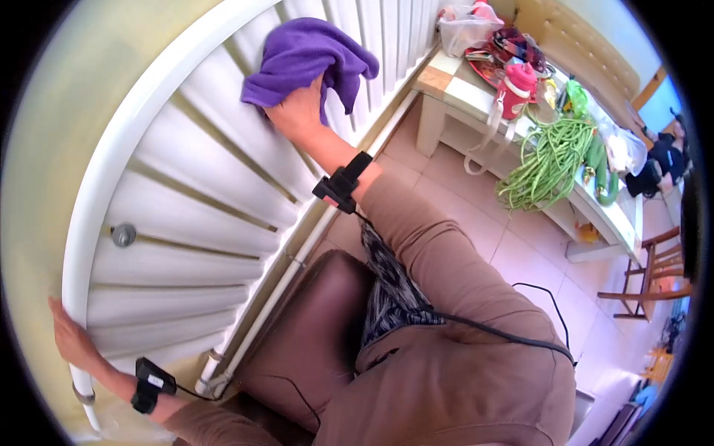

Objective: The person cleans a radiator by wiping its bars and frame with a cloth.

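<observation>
A purple cloth (pixel 309 63) lies bunched against the white radiator (pixel 186 201) at the upper middle. My right hand (pixel 297 111) has hold of its lower part, with the fingers partly hidden in the folds. At the lower left, my left hand (pixel 73 338) rests at the end of the radiator, beside the white curved top pipe (pixel 78 245). Its fingers are stretched out along the pipe's outer side, and it holds nothing. Each wrist wears a black strap with a small device.
A low table (pixel 439 104) at the right bears green beans (pixel 550 160), a pink bottle (pixel 515 91), a red tray and plastic bags. Beyond it stand a wooden chair (pixel 654 275) and a sofa (pixel 573 41). White pipes run below the radiator. Black cables hang by my arms.
</observation>
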### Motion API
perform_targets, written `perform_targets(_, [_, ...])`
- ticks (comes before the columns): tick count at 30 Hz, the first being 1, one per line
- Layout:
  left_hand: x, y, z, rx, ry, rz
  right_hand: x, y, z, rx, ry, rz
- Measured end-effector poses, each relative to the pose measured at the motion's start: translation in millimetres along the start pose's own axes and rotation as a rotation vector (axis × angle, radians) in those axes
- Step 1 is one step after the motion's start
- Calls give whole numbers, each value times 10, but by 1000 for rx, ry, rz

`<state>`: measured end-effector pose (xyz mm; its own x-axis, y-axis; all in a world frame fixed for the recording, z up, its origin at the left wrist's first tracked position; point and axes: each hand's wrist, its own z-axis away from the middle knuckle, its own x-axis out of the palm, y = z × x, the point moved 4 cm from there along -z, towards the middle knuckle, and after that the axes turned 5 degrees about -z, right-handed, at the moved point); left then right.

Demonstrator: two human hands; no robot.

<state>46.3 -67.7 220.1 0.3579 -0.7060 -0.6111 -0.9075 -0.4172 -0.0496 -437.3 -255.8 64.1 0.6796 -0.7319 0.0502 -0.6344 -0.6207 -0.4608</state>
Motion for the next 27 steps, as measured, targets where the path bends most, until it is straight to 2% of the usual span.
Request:
perform_targets(2, [-76,88,16,-60,-28,42,75,339,145,199,-101,-60])
perform_targets(4, [-116,98,19,-125,-51,76,61,634,348,310,-35,-58])
perform_targets(6, [-132,123,26,-115,-69,99,163,1177,790,398,-86,120])
perform_targets(7, [-191,241,48,-193,-87,116,78,1284,889,451,-185,166])
perform_targets(8, [-161,194,36,-195,-84,109,-3,1387,1067,579,-114,24])
perform_targets(10, [-125,68,30,-84,-18,115,-12,1592,1510,595,-154,159])
perform_targets(12, [-143,61,31,-95,-30,109,-13,1801,1876,679,-201,126])
perform_targets(14, [-142,46,18,-104,-42,108,16,2006,2207,891,-366,189])
perform_targets(15, [-131,15,12,-120,-37,107,7,2084,2301,904,-340,183])
perform_targets(19, [-162,69,32,-136,-71,104,-99,2110,2378,767,-310,219])
perform_targets(22, [-160,143,43,-88,-80,137,-254,2016,2198,859,-331,116])
perform_targets(23, [-179,172,43,-78,-79,138,-311,1978,2136,1028,-304,162])
perform_targets(24, [-154,153,44,-84,-69,142,-336,1908,1989,1017,-301,157])
perform_targets(26, [-101,90,44,-56,-37,78,-381,1757,1722,1194,-310,165])
perform_targets(27, [-94,105,43,-79,-78,53,-396,1594,1475,1183,-304,109])
